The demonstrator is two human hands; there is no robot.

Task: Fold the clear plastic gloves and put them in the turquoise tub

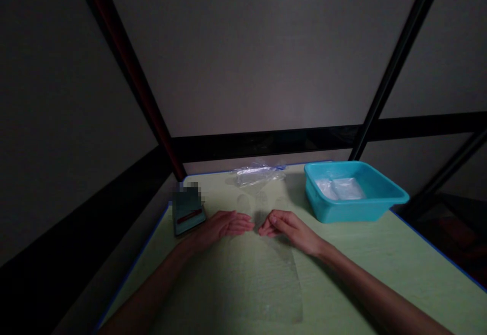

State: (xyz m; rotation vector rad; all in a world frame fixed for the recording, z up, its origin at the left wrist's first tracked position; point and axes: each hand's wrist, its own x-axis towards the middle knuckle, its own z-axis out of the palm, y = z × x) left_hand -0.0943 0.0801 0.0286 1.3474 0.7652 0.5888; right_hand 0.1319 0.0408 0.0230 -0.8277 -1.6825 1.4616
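A clear plastic bag (266, 279) lies flat on the green table (380, 259), its far edge under my fingers. My left hand (224, 224) rests on the table with fingers stretched toward the bag's far end. My right hand (287, 227) has its fingers curled and pinched at that same edge, close to the left fingertips. In the dim light I cannot tell how firmly either hand grips the plastic.
A turquoise tub (388, 200) with folded clear bags inside stands at the back right. A heap of clear plastic bags (258, 173) lies at the table's far edge. A dark phone-like object (187, 213) sits at the left. Dark frame bars rise behind.
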